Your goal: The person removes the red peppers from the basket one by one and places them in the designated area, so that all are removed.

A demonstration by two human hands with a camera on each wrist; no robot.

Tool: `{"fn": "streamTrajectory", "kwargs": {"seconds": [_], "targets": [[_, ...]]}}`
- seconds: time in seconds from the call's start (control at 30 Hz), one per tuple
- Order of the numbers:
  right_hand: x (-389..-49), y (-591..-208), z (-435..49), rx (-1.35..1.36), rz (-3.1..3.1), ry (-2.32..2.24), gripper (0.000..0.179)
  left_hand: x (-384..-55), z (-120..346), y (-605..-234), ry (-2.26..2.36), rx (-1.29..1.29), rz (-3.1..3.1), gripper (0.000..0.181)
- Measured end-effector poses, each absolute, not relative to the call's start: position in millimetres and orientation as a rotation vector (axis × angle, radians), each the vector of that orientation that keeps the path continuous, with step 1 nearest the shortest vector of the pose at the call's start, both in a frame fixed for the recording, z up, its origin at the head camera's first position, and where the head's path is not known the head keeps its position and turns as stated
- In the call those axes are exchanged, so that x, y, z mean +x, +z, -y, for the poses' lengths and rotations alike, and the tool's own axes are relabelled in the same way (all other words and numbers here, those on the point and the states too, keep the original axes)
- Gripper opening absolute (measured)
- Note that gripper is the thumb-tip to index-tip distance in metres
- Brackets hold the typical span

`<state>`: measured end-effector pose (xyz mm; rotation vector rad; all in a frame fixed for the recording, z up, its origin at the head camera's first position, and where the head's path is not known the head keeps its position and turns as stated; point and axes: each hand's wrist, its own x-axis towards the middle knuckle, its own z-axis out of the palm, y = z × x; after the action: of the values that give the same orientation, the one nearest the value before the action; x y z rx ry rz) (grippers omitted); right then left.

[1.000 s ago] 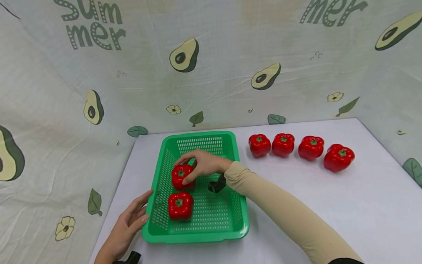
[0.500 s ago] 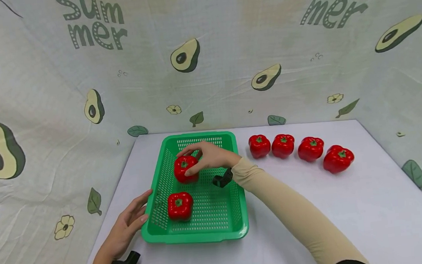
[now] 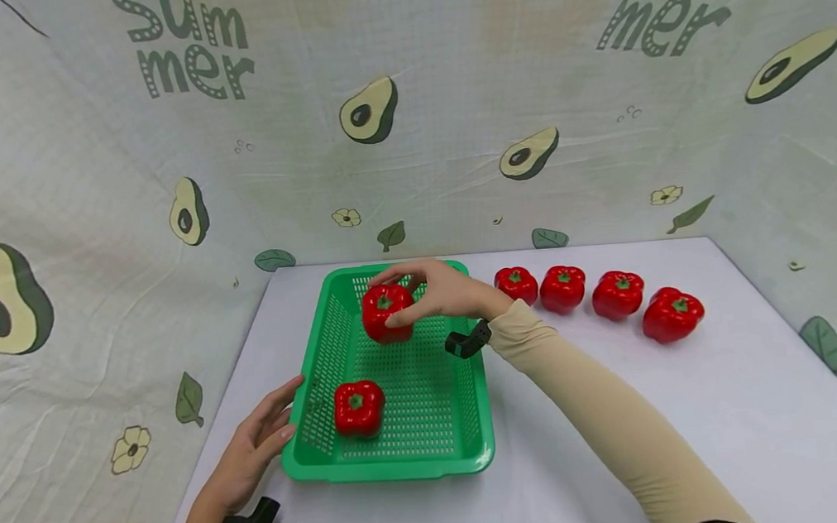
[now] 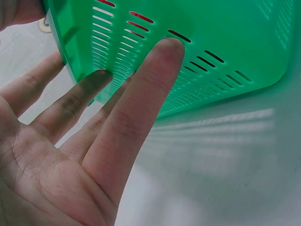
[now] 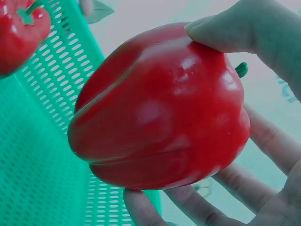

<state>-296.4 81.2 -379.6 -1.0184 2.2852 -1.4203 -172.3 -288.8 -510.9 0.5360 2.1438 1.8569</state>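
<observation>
A red bell pepper (image 5: 160, 113) with a green stem is gripped between the thumb and fingers of my right hand (image 3: 439, 293), above the far part of the green basket (image 3: 388, 472). In the right wrist view the thumb lies on one side of it and the fingers on the other. Another bell pepper (image 3: 359, 409) sits in the basket's near left part. My left hand (image 3: 249, 455) touches the basket's left side with fairly straight fingers; the left wrist view shows its fingertips against the slotted wall (image 4: 197, 61).
To the right of the basket, several red bell peppers (image 3: 617, 294) stand in a slanting row on the white table (image 3: 589, 413). Behind the table hangs a cloth (image 3: 450, 192) printed with avocados. A black band (image 3: 250, 521) is on the left wrist.
My right hand has lifted the bell pepper off the basket floor and carried it up, away and to the right. The left hand and the other peppers have stayed in place.
</observation>
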Motion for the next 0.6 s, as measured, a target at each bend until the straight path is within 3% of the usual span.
{"fn": "streamTrajectory", "kwargs": {"seconds": [0.6], "targets": [[-277,-336,-133,-0.968,-2.322,-1.572,0.059,-171,288,-511,1.861,0.587,-2.130,0.060]]}}
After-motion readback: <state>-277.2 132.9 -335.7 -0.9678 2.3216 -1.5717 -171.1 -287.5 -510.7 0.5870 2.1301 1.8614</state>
